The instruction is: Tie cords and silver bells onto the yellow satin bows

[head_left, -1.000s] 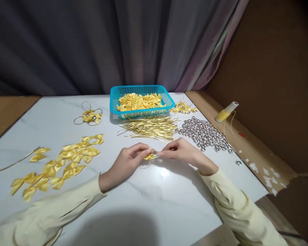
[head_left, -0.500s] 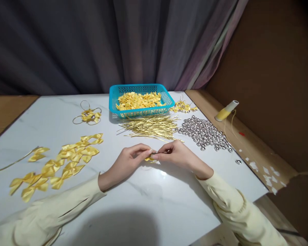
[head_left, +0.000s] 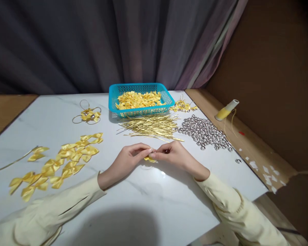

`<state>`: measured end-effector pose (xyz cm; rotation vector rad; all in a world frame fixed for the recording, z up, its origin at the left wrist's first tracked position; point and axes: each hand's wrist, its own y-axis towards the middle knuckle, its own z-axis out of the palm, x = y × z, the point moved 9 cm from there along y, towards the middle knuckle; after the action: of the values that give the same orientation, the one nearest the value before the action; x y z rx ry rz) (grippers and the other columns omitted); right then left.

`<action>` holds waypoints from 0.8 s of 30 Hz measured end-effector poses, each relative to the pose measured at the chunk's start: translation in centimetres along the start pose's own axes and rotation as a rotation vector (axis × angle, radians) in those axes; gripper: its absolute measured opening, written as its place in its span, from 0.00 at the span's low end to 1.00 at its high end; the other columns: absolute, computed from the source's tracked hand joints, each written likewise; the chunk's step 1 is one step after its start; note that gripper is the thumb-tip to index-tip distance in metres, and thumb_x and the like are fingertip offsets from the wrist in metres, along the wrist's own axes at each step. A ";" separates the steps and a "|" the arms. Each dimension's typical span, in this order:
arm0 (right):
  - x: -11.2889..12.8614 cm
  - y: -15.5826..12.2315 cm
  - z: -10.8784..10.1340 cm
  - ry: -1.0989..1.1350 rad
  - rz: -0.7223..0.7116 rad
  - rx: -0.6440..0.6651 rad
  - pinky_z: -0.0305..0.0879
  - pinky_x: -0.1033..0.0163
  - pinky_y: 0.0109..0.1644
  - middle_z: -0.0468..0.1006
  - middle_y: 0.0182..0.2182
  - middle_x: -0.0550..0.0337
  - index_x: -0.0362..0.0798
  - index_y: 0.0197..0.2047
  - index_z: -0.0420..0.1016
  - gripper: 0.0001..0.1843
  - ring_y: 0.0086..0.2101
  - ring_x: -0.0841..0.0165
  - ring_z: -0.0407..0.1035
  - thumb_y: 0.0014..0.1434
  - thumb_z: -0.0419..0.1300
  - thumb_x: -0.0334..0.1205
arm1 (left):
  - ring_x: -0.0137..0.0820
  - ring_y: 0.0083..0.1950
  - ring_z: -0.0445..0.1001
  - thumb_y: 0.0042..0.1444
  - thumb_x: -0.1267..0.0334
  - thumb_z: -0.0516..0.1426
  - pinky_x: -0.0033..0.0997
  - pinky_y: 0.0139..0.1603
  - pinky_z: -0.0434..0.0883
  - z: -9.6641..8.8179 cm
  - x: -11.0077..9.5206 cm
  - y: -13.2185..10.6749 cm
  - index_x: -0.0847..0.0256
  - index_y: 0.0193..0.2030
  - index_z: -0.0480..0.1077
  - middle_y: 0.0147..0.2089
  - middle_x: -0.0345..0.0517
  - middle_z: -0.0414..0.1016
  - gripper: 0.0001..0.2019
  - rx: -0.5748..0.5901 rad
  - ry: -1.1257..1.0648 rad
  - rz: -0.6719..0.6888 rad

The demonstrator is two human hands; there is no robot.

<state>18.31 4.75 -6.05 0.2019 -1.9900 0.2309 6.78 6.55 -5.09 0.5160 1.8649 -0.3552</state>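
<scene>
At the middle of the table, my left hand [head_left: 129,158] and my right hand [head_left: 175,153] meet fingertip to fingertip. Both pinch a small yellow ribbon bow [head_left: 150,159], mostly covered by the fingers. Whether a bead or wire is also between the fingertips is hidden. Just beyond the hands lies a pile of gold wire ties [head_left: 154,126]. Many shiny silver ring-like beads [head_left: 204,131] are spread past my right hand. To the left of my left hand, loose yellow bows [head_left: 75,153] lie in a slanting band.
A turquoise basket [head_left: 141,111] of yellow bows stands at the back. Finished-looking bow clusters with wire loops lie left [head_left: 90,115] and right [head_left: 184,106] of it. A thread spool [head_left: 226,111] and paper scraps [head_left: 268,177] are on the wooden ledge. One gold wire [head_left: 14,164] lies far left.
My right hand and wrist have shifted slightly to the left, closer against my left fingertips. A little more of the yellow bow shows below them.
</scene>
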 end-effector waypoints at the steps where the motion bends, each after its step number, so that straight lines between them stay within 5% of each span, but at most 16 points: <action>1: 0.0 0.0 0.0 -0.007 0.000 -0.003 0.49 0.68 0.24 0.70 0.18 0.62 0.41 0.29 0.80 0.17 0.21 0.76 0.54 0.52 0.61 0.49 | 0.33 0.39 0.73 0.56 0.59 0.55 0.29 0.41 0.69 0.0 0.1 0.0 0.59 0.33 0.74 0.36 0.42 0.78 0.09 -0.002 -0.003 0.000; 8: -0.1 -0.2 0.1 -0.051 0.048 0.031 0.46 0.67 0.22 0.65 0.16 0.64 0.42 0.28 0.80 0.20 0.20 0.77 0.51 0.52 0.60 0.52 | 0.34 0.40 0.74 0.57 0.57 0.55 0.30 0.41 0.69 0.3 0.4 0.0 0.60 0.34 0.74 0.37 0.44 0.78 0.11 0.013 -0.014 -0.013; 13: -0.3 -0.1 -3.3 -0.154 0.073 -0.036 0.49 0.67 0.23 0.70 0.19 0.61 0.42 0.29 0.79 0.21 0.20 0.75 0.56 0.51 0.60 0.54 | 0.36 0.46 0.72 0.59 0.54 0.52 0.32 0.46 0.66 -2.5 0.0 0.9 0.58 0.40 0.73 0.44 0.44 0.77 0.13 -0.123 0.165 -0.004; 17: -1.0 0.0 -7.4 -0.532 0.067 -0.253 0.49 0.65 0.26 0.70 0.18 0.59 0.44 0.25 0.75 0.19 0.21 0.72 0.58 0.55 0.57 0.51 | 0.38 0.42 0.72 0.59 0.53 0.49 0.33 0.42 0.64 -4.4 -0.9 1.5 0.56 0.40 0.72 0.42 0.44 0.76 0.14 -0.091 0.479 0.027; 19: -2.0 0.0 -8.3 -0.739 0.126 -0.297 0.47 0.64 0.25 0.70 0.19 0.57 0.44 0.24 0.73 0.19 0.21 0.71 0.59 0.56 0.55 0.51 | 0.40 0.35 0.70 0.58 0.52 0.50 0.33 0.35 0.61 -4.7 -1.8 1.1 0.58 0.30 0.72 0.33 0.46 0.75 0.15 -0.073 0.741 0.048; 24: -3.4 0.0 -8.3 -1.055 0.213 -0.319 0.42 0.64 0.24 0.73 0.23 0.53 0.45 0.33 0.70 0.14 0.23 0.67 0.63 0.60 0.52 0.47 | 0.35 0.25 0.66 0.60 0.52 0.47 0.32 0.28 0.52 -2.0 -1.8 -1.6 0.58 0.19 0.62 0.22 0.43 0.67 0.21 0.125 0.887 0.007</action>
<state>26.96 6.96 -5.75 -0.1386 -3.0607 -0.1001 4.89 5.81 -2.77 0.8558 2.7002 -0.2522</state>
